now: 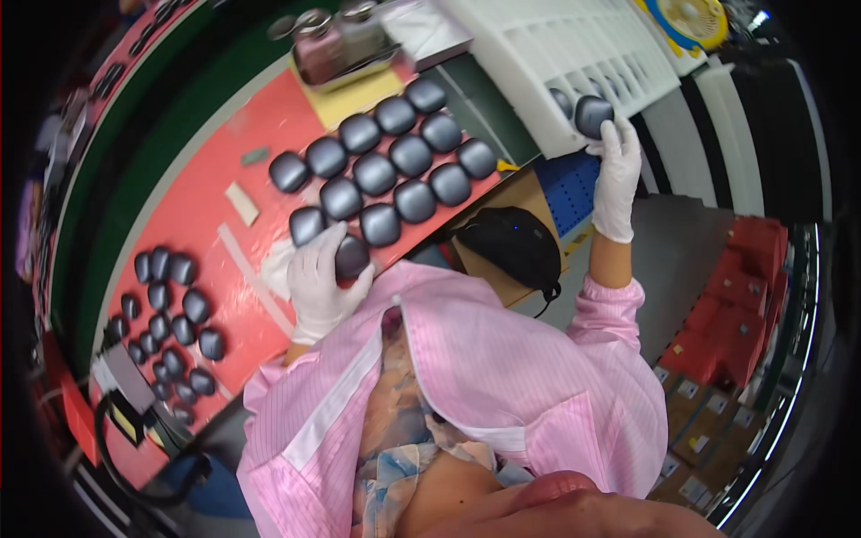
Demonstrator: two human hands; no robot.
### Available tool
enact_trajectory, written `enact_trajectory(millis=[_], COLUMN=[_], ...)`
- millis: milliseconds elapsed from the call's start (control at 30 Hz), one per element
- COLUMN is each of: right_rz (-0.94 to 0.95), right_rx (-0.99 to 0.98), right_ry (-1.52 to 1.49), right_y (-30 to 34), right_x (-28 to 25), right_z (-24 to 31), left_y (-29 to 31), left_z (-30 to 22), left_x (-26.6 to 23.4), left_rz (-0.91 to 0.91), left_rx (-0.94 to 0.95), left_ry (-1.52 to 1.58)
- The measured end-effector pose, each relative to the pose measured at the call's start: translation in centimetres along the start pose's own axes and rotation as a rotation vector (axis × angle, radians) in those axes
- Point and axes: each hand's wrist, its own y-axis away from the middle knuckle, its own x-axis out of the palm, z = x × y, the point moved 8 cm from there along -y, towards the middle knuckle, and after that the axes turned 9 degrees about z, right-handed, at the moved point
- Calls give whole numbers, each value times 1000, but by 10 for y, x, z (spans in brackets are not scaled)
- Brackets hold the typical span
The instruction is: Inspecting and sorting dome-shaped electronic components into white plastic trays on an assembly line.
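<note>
Both my hands wear white gloves. My right hand point(617, 166) is raised at the right, its fingers closed on the lower edge of a dark grey rounded case point(592, 117). That case is at the near end of a white slotted tray point(525, 90). My left hand point(321, 282) rests at the near edge of the red mat point(256, 125), its thumb and fingers around another dark rounded case point(351, 258). Beyond it, several like cases point(374, 173) lie in slanting rows on the mat.
More dark cases point(184, 330) lie loosely grouped at the left of the mat. Bottles point(318, 49) stand in a holder on a yellow sheet point(359, 100) at the back. A black bag point(511, 247) sits below the table edge. A yellow fan point(691, 22) is at the far right.
</note>
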Motion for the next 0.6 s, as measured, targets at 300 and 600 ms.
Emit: enact_trajectory(millis=[300, 600], right_rz=[-512, -290], right_rx=[-314, 260], right_ry=[731, 1400], right_y=[-169, -267], right_x=[-196, -186], right_z=[-1, -96], left_y=[-4, -11], left_z=[18, 16], left_x=[21, 28], left_rz=[204, 221], left_rx=[-238, -283], left_ry=[-70, -111])
